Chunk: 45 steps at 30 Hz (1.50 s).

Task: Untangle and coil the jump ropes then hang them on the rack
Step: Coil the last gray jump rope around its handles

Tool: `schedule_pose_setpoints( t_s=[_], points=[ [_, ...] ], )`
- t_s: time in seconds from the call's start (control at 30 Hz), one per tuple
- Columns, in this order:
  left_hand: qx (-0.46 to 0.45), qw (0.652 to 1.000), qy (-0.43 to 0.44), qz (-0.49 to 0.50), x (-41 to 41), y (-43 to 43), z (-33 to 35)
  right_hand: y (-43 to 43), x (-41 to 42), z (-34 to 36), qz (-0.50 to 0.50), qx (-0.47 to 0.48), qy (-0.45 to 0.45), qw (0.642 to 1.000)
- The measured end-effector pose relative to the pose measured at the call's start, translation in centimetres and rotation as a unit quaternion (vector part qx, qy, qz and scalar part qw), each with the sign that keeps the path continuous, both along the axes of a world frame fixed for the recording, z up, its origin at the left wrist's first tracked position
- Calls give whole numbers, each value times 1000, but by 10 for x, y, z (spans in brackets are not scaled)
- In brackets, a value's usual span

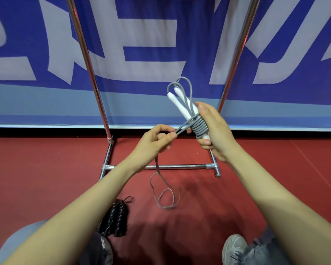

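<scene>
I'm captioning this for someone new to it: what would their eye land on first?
Dead centre, the right hand grips two white handles with grey rope wound round them, while the left hand pinches the taut strand. The loose tail curls on the red floor below; a coiled black rope lies lower left, the metal rack behind.

No text can be read in full. The blue banner [145, 44] behind the rack [88, 60] carries large white strokes, apparently parts of oversized characters; the frame edge cuts them off, so no word, number or brand is legible.
</scene>
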<state>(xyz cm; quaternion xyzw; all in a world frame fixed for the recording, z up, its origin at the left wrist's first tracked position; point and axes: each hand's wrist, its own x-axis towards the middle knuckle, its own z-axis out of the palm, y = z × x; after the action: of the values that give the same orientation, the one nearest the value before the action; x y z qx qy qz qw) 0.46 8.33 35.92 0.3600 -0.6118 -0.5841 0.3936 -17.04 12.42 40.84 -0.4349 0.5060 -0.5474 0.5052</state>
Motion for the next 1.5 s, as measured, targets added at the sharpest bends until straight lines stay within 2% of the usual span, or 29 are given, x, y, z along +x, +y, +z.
schedule_pose_setpoints(
  t_s=[0.17, 0.23, 0.3, 0.37, 0.43, 0.5, 0.6, 0.73, 0.83, 0.93, 1.07, 1.17, 1.3, 1.37, 1.43, 1.5],
  points=[
    [62, 993, 45, -84, 17, -15, 2, 5, -1, 3, 42, -3, 2, 999],
    [81, 990, 45, -103, 20, -17, 1, 9, 1, 5, 99, 10, 24, 995],
    [49, 992, 22, -117, 23, -19, 3, 13, 2, 5, 175, 19, 60, 982],
    [9, 990, -11, -137, 27, -20, 8, 16, 3, 3, 244, 34, 106, 963],
    [40, 983, -45, -173, 29, -20, 12, 18, 3, 2, 299, 75, 182, 934],
    [64, 974, -91, -195, 25, -16, 13, 20, 3, -1, 341, 134, 286, 885],
    [41, 974, -147, -170, 16, -8, 14, 18, 7, -15, 308, 174, 441, 825],
    [27, 993, -101, -52, 6, -2, 23, 10, 7, -33, 170, 69, 580, 794],
    [-77, 990, -118, -2, 3, 5, 28, 6, 3, -29, 85, 27, 563, 821],
    [-147, 977, -154, 19, 4, 9, 29, 5, -2, -24, 42, 3, 561, 827],
    [-124, 988, -85, 38, 4, 12, 25, 6, -1, -21, 42, -10, 542, 839],
    [-63, 996, -15, 57, 0, 14, 22, 5, -1, -22, 16, -21, 511, 859],
    [-57, 998, -7, 39, -8, 19, 18, 2, -1, -23, -12, -10, 464, 886],
    [-23, 999, -3, 47, -10, 21, 14, 1, -2, -22, -6, -7, 391, 920],
    [9, 999, -11, 51, -9, 19, 10, -2, -4, -18, 21, 7, 274, 962],
    [31, 999, -14, 37, -7, 18, 8, -3, -6, -14, 48, 22, 151, 987]
  ],
)
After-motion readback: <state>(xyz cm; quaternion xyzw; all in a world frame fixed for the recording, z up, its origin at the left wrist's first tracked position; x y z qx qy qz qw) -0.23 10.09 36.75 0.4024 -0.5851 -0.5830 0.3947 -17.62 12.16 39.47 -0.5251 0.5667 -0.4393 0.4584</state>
